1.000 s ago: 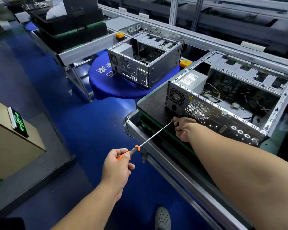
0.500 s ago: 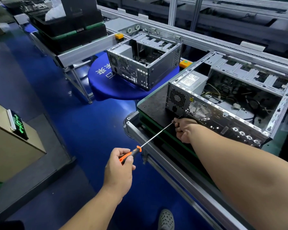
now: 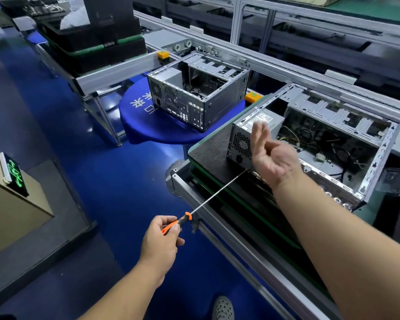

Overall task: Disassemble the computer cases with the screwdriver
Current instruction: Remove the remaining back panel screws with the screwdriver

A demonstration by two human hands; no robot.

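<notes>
Two computer cases in view, both with side panels already off. Nearer case (image 3: 310,155) lay on a dark mat (image 3: 213,148) at the bench edge, rear panel facing the person. Farther case (image 3: 196,98) sat on a round blue table (image 3: 148,125), well apart.

Left hand (image 3: 162,241) gripped the orange handle of a long screwdriver (image 3: 215,197), fingers curled round it. The thin shaft ran up and right to the lower rear corner of the nearer case; the tip was hidden behind the right wrist, so contact with a screw could not be confirmed. The long shaft presumably let the person work while standing clear of the bench rail (image 3: 240,245).

Right hand (image 3: 273,155) hovered in front of the rear panel, palm up, fingers loosely spread and blurred, holding nothing visible. Possibly freed to catch a loosened screw, or to steady the case; unclear which.

Judged stage: rear-panel screws on the nearer case under way.
</notes>
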